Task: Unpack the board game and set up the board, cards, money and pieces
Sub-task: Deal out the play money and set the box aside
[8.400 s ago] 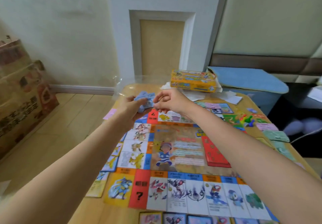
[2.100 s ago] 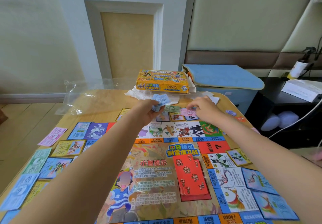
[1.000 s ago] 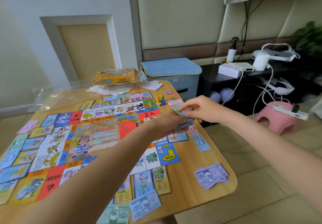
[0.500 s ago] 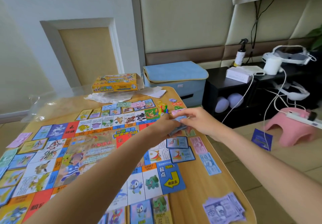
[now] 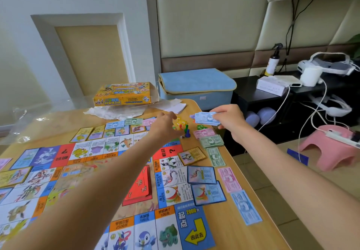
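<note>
Dealing out the play money is where this setup looks to be right now. Right hand [image 5: 229, 122] pinches a small stack of blue banknotes [image 5: 206, 117] out over the far right corner of the wooden table [image 5: 231, 228], just beyond the little cluster of plastic pawns [image 5: 184, 129]. Left hand [image 5: 165, 126] reaches toward those pawns; fingers look loosely curled with nothing obviously in them, but I honestly can't tell if it's touching one.

Game board [image 5: 93, 173] lies flat and open, red chance cards [image 5: 139, 186] stacked in the middle, property cards around the edge. Green notes [image 5: 212, 141], a pink note [image 5: 229, 179] and a blue note [image 5: 246, 207] sit along the right side. Yellow game box [image 5: 122, 96] sits at the back.

Stuff that could go wrong, I reckon: that lone blue note lies right at the table edge, so a brushing forearm could send it onto the floor. Left hand could also topple the upright pawns, they're packed tight together.
</note>
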A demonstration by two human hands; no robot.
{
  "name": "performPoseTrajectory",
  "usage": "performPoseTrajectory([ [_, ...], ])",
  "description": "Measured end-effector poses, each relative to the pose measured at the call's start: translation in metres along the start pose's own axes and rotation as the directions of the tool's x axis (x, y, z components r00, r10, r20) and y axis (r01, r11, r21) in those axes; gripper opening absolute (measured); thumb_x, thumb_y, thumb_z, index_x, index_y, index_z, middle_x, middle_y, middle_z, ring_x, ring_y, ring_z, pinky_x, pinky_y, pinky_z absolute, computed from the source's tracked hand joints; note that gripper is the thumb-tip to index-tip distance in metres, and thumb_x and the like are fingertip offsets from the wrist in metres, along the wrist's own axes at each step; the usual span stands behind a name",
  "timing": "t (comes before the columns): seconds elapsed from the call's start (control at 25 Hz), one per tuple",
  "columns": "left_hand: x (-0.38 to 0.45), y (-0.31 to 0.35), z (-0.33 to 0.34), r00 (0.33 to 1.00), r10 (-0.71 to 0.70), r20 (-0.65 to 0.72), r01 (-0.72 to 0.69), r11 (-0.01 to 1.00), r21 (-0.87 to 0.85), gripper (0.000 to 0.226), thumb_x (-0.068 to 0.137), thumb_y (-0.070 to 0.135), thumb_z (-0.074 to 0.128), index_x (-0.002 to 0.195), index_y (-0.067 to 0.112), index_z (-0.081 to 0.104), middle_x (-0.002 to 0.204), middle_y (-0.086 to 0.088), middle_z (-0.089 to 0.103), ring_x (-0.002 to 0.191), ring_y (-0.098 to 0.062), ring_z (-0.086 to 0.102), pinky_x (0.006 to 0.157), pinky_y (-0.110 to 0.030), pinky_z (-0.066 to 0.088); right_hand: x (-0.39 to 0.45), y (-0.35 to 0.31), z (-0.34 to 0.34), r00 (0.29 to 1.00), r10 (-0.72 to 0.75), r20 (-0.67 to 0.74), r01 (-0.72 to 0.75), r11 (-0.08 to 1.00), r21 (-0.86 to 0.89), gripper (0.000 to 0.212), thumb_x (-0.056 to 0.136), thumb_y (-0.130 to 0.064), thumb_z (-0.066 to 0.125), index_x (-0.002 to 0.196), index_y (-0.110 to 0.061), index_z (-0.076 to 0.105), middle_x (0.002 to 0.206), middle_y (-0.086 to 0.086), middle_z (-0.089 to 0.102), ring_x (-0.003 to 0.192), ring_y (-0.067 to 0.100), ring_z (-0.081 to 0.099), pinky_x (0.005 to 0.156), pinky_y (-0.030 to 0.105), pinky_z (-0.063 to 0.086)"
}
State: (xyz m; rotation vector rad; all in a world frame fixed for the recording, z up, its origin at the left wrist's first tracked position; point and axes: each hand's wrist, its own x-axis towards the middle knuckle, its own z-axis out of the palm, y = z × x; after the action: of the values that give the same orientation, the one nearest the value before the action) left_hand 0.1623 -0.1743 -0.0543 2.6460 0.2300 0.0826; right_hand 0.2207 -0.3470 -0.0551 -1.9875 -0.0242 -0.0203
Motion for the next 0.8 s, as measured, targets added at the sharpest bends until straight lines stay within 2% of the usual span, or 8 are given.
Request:
performPoseTrajectory([
  [0.12,0.013,0.005,0.015,0.996,-0.055,0.075,0.053,0.998,0.02,0.069,0.078,0.036,0.073,0.133,0.01,0.041,0.132,-0.013,0.04,0.114,-0.027,0.05,0.089,-0.033,0.044,0.012,0.005,0.001,1.0,0.013,-0.024,-0.013,1.0,-0.003,0.023,0.088,0.001,0.051,0.096,-0.01,0.069,0.092,0.008,0.062,0.078,0.015,0.055,0.052,0.019,0.044],
  [0.28,0.022,0.003,0.025,0.994,-0.044,0.097,0.039,0.998,0.045,0.067,0.079,0.038,0.071,0.134,0.014,0.041,0.132,-0.014,0.039,0.115,-0.029,0.049,0.093,-0.036,0.043,0.036,0.005,0.0,1.0,0.002,-0.006,-0.002,1.0,-0.027,0.024,0.089,0.001,0.048,0.092,-0.013,0.066,0.098,0.009,0.059,0.087,0.018,0.052,0.052,0.018,0.039],
  [0.4,0.027,0.006,0.022,0.988,0.151,-0.04,-0.146,0.985,0.093,0.041,0.091,0.035,0.054,0.129,0.02,0.05,0.135,-0.006,0.043,0.124,-0.026,0.039,0.099,-0.038,0.034,0.049,0.008,0.002,1.0,0.027,0.013,-0.027,0.999,-0.028,0.023,0.089,0.002,0.048,0.091,-0.013,0.065,0.098,0.008,0.057,0.087,0.019,0.051,0.053,0.019,0.038],
  [0.44,0.029,0.008,0.021,0.973,0.226,-0.039,-0.22,0.968,0.118,0.034,0.094,0.029,0.047,0.127,0.023,0.052,0.137,-0.001,0.044,0.127,-0.023,0.033,0.101,-0.038,0.029,0.052,0.012,0.004,0.999,0.043,0.009,-0.043,0.999,-0.019,0.022,0.089,0.002,0.049,0.09,-0.013,0.065,0.096,0.008,0.057,0.087,0.019,0.051,0.054,0.019,0.038],
  [0.52,0.036,0.013,0.022,0.954,0.295,0.056,-0.3,0.942,0.147,0.035,0.096,0.022,0.037,0.125,0.028,0.055,0.14,0.006,0.043,0.13,-0.02,0.026,0.103,-0.039,0.02,0.056,0.02,0.004,0.997,0.073,-0.003,-0.073,0.997,0.007,0.021,0.089,0.001,0.05,0.091,-0.013,0.065,0.095,0.008,0.058,0.088,0.02,0.052,0.055,0.02,0.039],
  [0.6,0.042,0.016,0.027,0.946,0.286,0.152,-0.311,0.933,0.179,0.039,0.097,0.022,0.031,0.124,0.032,0.057,0.141,0.006,0.042,0.13,-0.019,0.024,0.104,-0.041,0.016,0.059,0.027,0.002,0.996,0.084,-0.012,-0.084,0.996,0.04,0.021,0.088,0.001,0.051,0.09,-0.014,0.065,0.094,0.009,0.059,0.089,0.021,0.053,0.057,0.02,0.04],
  [0.64,0.045,0.017,0.029,0.951,0.265,0.158,-0.292,0.94,0.178,0.04,0.097,0.022,0.029,0.125,0.033,0.056,0.141,0.005,0.042,0.13,-0.019,0.023,0.104,-0.041,0.016,0.06,0.029,0.0,0.996,0.088,-0.018,-0.087,0.995,0.049,0.02,0.088,0.001,0.052,0.09,-0.014,0.066,0.094,0.009,0.059,0.088,0.02,0.053,0.058,0.02,0.04],
  [0.8,0.064,0.016,0.026,0.98,0.173,0.098,-0.192,0.95,0.246,0.041,0.098,0.024,0.027,0.126,0.035,0.055,0.143,0.006,0.041,0.131,-0.02,0.023,0.103,-0.041,0.019,0.068,0.033,-0.008,0.994,0.09,-0.058,-0.088,0.996,0.036,0.02,0.088,-0.001,0.052,0.091,-0.015,0.066,0.094,0.007,0.06,0.087,0.017,0.053,0.057,0.019,0.039],
])
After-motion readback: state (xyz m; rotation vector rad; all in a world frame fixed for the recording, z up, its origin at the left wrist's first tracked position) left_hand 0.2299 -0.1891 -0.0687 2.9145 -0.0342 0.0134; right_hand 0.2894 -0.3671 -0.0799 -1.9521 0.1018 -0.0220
